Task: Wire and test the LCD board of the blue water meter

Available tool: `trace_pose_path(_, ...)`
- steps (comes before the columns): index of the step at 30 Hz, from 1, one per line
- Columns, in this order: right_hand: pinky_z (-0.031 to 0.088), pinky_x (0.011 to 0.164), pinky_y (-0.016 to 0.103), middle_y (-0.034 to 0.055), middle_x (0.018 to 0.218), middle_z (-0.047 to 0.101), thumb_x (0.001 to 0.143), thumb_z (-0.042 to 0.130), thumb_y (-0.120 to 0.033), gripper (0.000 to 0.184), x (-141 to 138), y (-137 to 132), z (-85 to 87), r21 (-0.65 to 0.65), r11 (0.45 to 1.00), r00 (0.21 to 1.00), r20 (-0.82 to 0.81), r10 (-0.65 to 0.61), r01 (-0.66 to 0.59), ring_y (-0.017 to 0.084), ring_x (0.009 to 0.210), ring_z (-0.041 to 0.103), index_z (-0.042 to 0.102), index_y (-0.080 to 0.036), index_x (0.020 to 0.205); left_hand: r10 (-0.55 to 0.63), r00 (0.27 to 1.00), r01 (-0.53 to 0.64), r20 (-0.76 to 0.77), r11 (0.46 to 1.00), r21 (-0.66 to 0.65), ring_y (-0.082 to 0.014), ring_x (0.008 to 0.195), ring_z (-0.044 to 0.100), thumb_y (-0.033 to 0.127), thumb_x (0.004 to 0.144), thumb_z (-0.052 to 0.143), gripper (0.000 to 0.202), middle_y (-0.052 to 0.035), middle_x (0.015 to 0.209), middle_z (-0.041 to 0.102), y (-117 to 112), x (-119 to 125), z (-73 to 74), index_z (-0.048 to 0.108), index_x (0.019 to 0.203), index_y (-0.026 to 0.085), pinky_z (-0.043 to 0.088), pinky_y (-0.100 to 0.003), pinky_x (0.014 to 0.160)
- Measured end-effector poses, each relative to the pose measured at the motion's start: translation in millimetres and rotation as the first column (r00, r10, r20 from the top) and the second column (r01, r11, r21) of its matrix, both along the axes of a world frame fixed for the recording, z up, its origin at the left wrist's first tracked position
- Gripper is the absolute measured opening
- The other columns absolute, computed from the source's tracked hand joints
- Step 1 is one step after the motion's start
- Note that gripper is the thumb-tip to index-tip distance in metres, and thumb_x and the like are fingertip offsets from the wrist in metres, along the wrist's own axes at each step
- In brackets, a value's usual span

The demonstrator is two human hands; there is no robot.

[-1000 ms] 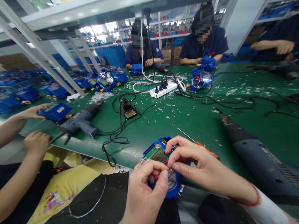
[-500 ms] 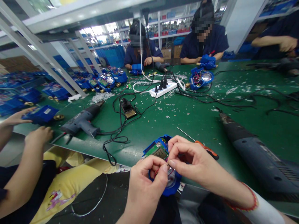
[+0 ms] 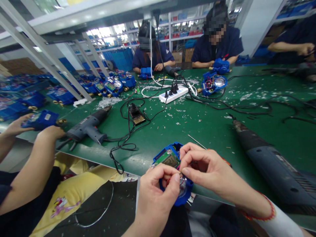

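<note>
In front of me at the bench edge is a blue meter housing [image 3: 186, 197] with a green circuit board and small display [image 3: 170, 160]. Over it, my left hand [image 3: 155, 194] is closed in a pinch on thin wires, a red one showing near its fingers. My right hand [image 3: 209, 169] meets it, thumb and forefinger pinching the wires' ends just above the round clear window. The fingertips hide the exact joint. Partly behind my right hand lies a screwdriver [image 3: 197, 141], its orange handle mostly covered.
A heat gun [image 3: 274, 168] lies at right, another [image 3: 86, 126] at left. Near the middle are a soldering-iron stand [image 3: 137, 117], a white power strip [image 3: 174, 95] and loose cables. A co-worker's hands [image 3: 46, 133] hold a blue housing at left; other people sit across the green bench [image 3: 158, 131].
My hands stay pinched together over the meter with barely any movement. The view shifts slightly. At left, the co-worker's nearer hand moves right and the blue housing there tilts.
</note>
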State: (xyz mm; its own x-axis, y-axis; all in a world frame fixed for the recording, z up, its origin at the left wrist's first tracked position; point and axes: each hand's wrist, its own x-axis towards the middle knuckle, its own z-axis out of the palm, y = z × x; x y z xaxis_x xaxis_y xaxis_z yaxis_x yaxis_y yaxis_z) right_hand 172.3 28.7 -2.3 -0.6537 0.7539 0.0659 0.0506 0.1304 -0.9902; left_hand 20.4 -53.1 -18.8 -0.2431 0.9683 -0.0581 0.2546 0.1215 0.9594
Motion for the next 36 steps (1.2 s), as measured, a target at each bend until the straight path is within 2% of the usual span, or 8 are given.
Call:
trace_pose_path(11,0.039,0.057,0.016,0.0024,0.084,0.049,0.082,0.060,-0.016,0.013,0.6,-1.8,-0.1,0.089,0.996,0.999,0.036,-0.031,0.027,0.009,0.074,0.049,0.061,-0.013,0.069,-0.016,0.992,0.031,-0.125,0.992,0.120,-0.0117,0.055,0.047,0.024,0.083,0.056,0.019,0.0019,0.058,0.056,1.4,1.9,-0.4,0.065,0.068,0.019,0.037,-0.022,0.052)
trace_pose_path(16,0.039,0.056,0.014,0.0002,0.084,0.049,0.081,0.069,-0.022,0.017,2.8,-2.2,-5.1,0.136,0.990,0.998,0.024,-0.050,0.046,0.006,0.069,0.047,0.060,-0.015,0.069,-0.037,0.983,0.066,-0.178,0.985,0.158,-0.0130,0.057,0.052,0.024,0.084,0.056,0.019,0.0012,0.060,0.060,1.1,3.3,-1.7,0.067,0.070,0.019,0.041,-0.024,0.055)
trace_pose_path(22,0.047,0.072,0.014,0.0014,0.089,0.060,0.090,0.060,-0.019,0.010,8.1,-2.9,-10.0,0.265,0.956,0.991,-0.054,-0.119,0.129,0.008,0.084,0.059,0.067,-0.018,0.084,0.001,0.978,0.050,-0.206,0.968,0.245,-0.0117,0.055,0.054,0.020,0.084,0.058,0.015,0.0038,0.061,0.061,-0.3,3.6,-2.2,0.068,0.073,0.021,0.042,-0.025,0.057)
trace_pose_path(25,0.048,0.069,0.012,0.0009,0.086,0.061,0.088,0.060,-0.012,0.007,10.0,-6.6,-10.5,0.451,0.861,0.971,-0.071,-0.229,0.237,0.007,0.079,0.060,0.065,-0.017,0.084,0.031,0.959,0.062,-0.283,0.948,0.313,-0.0115,0.057,0.056,0.016,0.083,0.059,0.014,0.0053,0.062,0.064,-0.5,4.4,-2.3,0.069,0.075,0.023,0.042,-0.026,0.060)
trace_pose_path(28,0.049,0.073,0.012,0.0017,0.083,0.062,0.086,0.060,-0.008,0.008,10.1,-13.3,-10.3,0.687,0.671,0.952,-0.108,-0.285,0.279,0.007,0.080,0.060,0.064,-0.015,0.084,0.083,0.927,0.071,-0.366,0.918,0.389,-0.0106,0.055,0.055,0.013,0.082,0.061,0.013,0.0074,0.058,0.061,0.4,6.6,-0.6,0.069,0.080,0.023,0.041,-0.026,0.061)
trace_pose_path(31,0.048,0.082,0.016,0.0028,0.085,0.064,0.088,0.058,-0.008,0.007,8.4,-20.7,-11.2,0.815,0.502,0.937,-0.131,-0.325,0.288,0.008,0.082,0.060,0.064,-0.013,0.087,0.135,0.898,0.088,-0.419,0.877,0.472,-0.0094,0.052,0.052,0.009,0.080,0.062,0.014,0.0084,0.057,0.059,2.0,9.7,2.5,0.069,0.081,0.022,0.039,-0.026,0.061)
trace_pose_path(33,0.047,0.084,0.019,0.0035,0.086,0.065,0.090,0.057,-0.009,0.007,7.1,-24.7,-12.4,0.845,0.454,0.930,-0.128,-0.345,0.284,0.009,0.083,0.060,0.064,-0.012,0.090,0.171,0.884,0.094,-0.434,0.846,0.525,-0.0088,0.051,0.052,0.007,0.079,0.062,0.015,0.0079,0.056,0.059,3.0,11.4,4.0,0.068,0.080,0.020,0.038,-0.026,0.058)
trace_pose_path(36,0.046,0.085,0.021,0.0047,0.088,0.065,0.091,0.056,-0.008,0.008,6.2,-28.7,-14.2,0.860,0.435,0.928,-0.105,-0.357,0.265,0.011,0.086,0.059,0.064,-0.011,0.094,0.220,0.856,0.098,-0.468,0.820,0.565,-0.0089,0.051,0.052,0.004,0.078,0.061,0.017,0.0071,0.055,0.058,3.7,12.9,4.4,0.068,0.078,0.019,0.036,-0.027,0.058)
